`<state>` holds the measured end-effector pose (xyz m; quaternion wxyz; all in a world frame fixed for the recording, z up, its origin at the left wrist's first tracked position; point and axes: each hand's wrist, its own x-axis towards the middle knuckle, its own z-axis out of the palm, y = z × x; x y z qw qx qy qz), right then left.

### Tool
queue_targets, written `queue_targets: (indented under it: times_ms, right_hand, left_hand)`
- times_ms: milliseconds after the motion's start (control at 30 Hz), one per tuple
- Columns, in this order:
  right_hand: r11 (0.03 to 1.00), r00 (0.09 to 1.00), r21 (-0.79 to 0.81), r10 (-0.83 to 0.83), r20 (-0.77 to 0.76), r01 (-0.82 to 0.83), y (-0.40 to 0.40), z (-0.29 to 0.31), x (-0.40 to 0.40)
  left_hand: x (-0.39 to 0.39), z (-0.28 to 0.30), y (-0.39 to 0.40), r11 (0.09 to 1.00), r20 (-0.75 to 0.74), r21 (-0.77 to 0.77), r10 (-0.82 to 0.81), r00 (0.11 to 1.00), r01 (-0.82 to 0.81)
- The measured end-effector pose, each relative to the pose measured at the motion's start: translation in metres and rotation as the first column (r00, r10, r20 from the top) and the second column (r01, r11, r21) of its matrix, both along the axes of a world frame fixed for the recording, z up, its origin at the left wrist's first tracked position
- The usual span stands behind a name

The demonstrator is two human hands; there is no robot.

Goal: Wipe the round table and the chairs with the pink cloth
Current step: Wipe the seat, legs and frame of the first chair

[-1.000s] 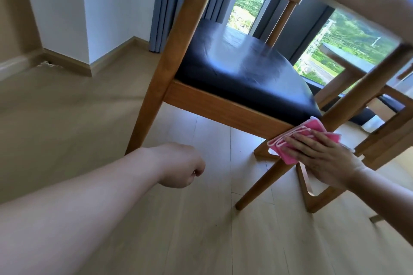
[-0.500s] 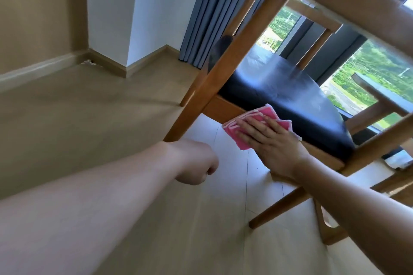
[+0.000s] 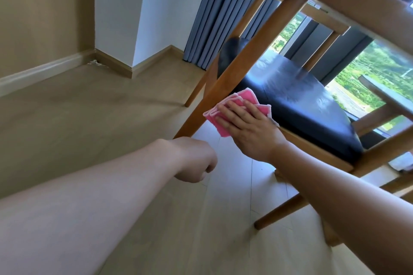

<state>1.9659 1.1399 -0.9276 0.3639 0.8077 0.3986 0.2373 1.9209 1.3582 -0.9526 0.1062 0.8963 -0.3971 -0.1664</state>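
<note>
Pale wood floor [image 3: 111,118] lies under the chair [image 3: 297,100]. Right hand [image 3: 248,131] presses the pink cloth [image 3: 225,116] flat beneath straight, slightly spread fingers [image 3: 230,110] against the chair's front rail. Left hand [image 3: 196,159] is fisted, holding nothing.

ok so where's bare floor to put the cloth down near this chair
Bare floor runs left of the chair leg to the skirting. Under the seat it is crowded with legs, and the right hand presses the pink cloth there.

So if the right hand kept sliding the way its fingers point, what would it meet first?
Most likely the chair's slanted wooden post. The right hand presses the pink cloth flat against the seat rail, fingers aimed up-left, and the cloth's edge already seems to reach that post, though depth is unclear.
</note>
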Motion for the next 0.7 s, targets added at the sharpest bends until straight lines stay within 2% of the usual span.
queue_targets:
  times_ms: [167, 333, 600, 700]
  right_hand:
    - [0.997, 1.000, -0.082, -0.016, -0.017, 0.014, -0.005, 0.004, 0.002]
    - [0.996, 0.997, -0.071, -0.054, -0.053, 0.050, -0.020, -0.001, -0.003]
    - [0.998, 0.995, -0.008, -0.068, -0.070, 0.067, -0.085, -0.013, -0.023]
    - [0.992, 0.991, -0.051, -0.118, -0.059, 0.115, -0.119, -0.013, -0.040]
  left_hand:
    - [-0.001, 0.000, -0.015, 1.000, -0.006, -0.008, -0.007, 1.000, 0.007]
    - [-0.003, -0.001, -0.036, 1.000, -0.001, -0.015, -0.026, 1.000, 0.026]
    - [-0.012, -0.004, -0.063, 0.996, 0.013, 0.010, -0.087, 0.996, 0.087]
    - [-0.015, -0.005, -0.075, 0.993, 0.032, 0.012, -0.117, 0.993, 0.117]
